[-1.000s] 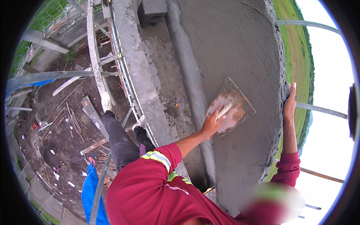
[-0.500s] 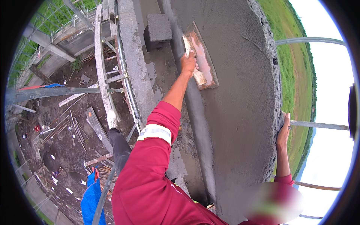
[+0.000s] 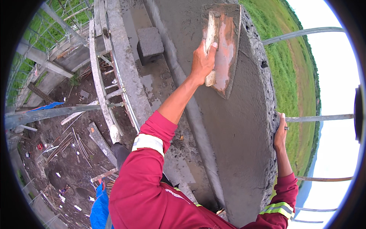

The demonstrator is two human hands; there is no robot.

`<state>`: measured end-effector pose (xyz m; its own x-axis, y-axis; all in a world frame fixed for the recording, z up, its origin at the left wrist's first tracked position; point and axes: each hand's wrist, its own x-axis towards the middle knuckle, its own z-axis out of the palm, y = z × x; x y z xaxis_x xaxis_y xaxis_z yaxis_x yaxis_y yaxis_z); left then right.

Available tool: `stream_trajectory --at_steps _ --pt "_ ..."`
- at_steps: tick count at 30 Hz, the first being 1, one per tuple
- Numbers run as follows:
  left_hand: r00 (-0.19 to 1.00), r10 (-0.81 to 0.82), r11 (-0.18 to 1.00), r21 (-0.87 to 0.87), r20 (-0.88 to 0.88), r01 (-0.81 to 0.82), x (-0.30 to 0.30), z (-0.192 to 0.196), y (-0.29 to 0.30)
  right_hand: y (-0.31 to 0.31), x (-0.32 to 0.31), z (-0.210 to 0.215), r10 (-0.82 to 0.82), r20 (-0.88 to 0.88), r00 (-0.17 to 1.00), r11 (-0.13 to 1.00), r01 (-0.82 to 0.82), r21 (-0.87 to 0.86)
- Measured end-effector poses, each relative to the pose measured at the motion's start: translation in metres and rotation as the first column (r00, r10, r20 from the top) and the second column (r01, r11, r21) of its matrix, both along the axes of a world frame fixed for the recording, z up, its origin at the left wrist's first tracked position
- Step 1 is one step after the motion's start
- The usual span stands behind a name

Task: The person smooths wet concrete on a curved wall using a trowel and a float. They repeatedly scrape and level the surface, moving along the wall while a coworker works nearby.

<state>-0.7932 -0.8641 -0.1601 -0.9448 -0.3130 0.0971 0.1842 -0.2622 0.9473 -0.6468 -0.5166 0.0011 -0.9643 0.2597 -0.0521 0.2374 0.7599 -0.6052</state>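
My left hand (image 3: pixel 204 63) is closed round the pale wooden handle of a plastering float (image 3: pixel 225 47). The float's worn, reddish-brown blade is smeared with wet mortar. It lies against the grey mortar surface (image 3: pixel 228 126) of the wall, close to its rough far edge. My right hand (image 3: pixel 281 131) grips the wall's broken right edge (image 3: pixel 271 152), its fingers partly hidden behind it. A small metal piece shows beside that hand.
A concrete block (image 3: pixel 150 41) stands on the wet ledge left of the wall. White-smeared planks (image 3: pixel 100 76) and a ladder-like frame border a drop to littered ground. Metal pipes (image 3: pixel 320 118) cross beyond the right edge. A blue tarp (image 3: pixel 100 206) hangs at lower left.
My left hand has carried the float up and to the right across the mortar, and its blade has turned. The view has shifted a little; my right hand still holds the edge.
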Motion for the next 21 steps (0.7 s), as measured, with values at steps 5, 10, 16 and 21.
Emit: stream_trajectory --at_steps 5,10,16,21 --pt "0.979 -0.1 0.994 -0.052 -0.175 0.093 0.117 -0.015 0.075 -0.004 0.002 0.0 0.003 -0.042 0.999 1.0 -0.002 0.024" --pt "0.951 -0.074 0.982 -0.188 -0.299 0.017 0.108 -0.016 0.072 -0.009 0.004 0.002 -0.009 -0.016 1.0 0.998 0.008 -0.065" --pt "0.987 0.119 0.982 -0.135 -0.108 -0.134 -0.013 0.002 -0.012 -0.016 0.005 0.005 -0.015 0.01 1.0 0.996 0.016 -0.083" --pt "0.987 0.16 0.987 0.023 0.004 -0.161 -0.156 -0.03 -0.106 -0.011 0.007 0.004 -0.003 -0.018 1.0 0.997 0.001 -0.081"
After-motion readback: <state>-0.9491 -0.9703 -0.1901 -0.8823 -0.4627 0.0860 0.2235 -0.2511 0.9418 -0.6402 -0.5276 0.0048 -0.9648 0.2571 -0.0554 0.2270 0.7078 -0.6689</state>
